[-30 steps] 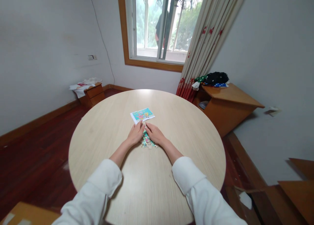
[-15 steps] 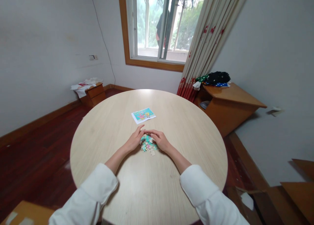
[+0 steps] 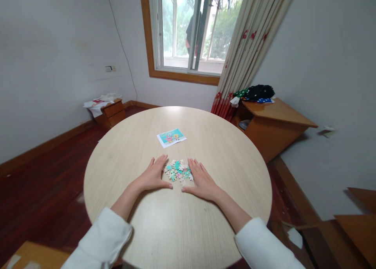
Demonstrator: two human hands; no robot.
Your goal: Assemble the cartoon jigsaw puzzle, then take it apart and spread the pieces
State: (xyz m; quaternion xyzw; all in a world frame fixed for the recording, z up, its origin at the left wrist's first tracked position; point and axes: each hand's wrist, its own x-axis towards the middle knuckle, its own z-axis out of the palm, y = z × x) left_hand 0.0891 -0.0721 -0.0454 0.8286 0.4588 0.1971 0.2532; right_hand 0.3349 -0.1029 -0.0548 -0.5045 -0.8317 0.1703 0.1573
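A small heap of jigsaw puzzle pieces (image 3: 178, 170), teal, pale and pink, lies on the round table (image 3: 182, 226). My left hand (image 3: 154, 174) curves around the heap's left side, thumb stretched along the near edge. On the other side, my right hand (image 3: 202, 181) rests with its fingers extended beside the pieces and its thumb pointing inward. Both hands are open, and the thumb tips are a little apart. Beyond the heap lies a printed picture card (image 3: 171, 138) with cartoon figures on a teal ground.
A wooden cabinet (image 3: 276, 124) with dark clothes (image 3: 260, 92) on it stands right of the table. At the back left is a small drawer unit (image 3: 113, 112) with papers or cloth on top. A cardboard box (image 3: 41, 257) sits at the lower left.
My hands have parted from the heap's far side, where the fingertips met. They now lie at its left and right, thumbs at the near edge. The pieces look slightly more spread.
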